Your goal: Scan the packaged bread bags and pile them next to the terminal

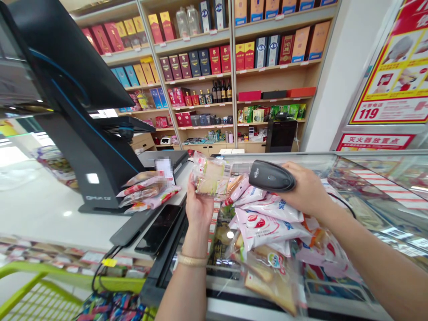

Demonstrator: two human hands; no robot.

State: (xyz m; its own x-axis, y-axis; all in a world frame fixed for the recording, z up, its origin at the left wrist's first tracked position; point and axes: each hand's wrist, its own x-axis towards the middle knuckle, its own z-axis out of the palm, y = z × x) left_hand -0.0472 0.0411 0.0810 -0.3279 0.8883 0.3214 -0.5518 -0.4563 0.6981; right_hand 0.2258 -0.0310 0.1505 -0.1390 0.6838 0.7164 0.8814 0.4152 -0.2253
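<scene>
Left forearm [187, 285], cut off below, leads to the left hand [199, 207], fingers closed on a clear, crinkled packet [211, 176] of pale food above the glass worktop [377, 209], its small print illegible; the right hand [304, 189], fingers partly hidden, grips a black scanner [271, 176].

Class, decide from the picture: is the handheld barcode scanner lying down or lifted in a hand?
Lifted: the right hand grips the barcode scanner, holding it up over the pink-and-white packets.
</scene>
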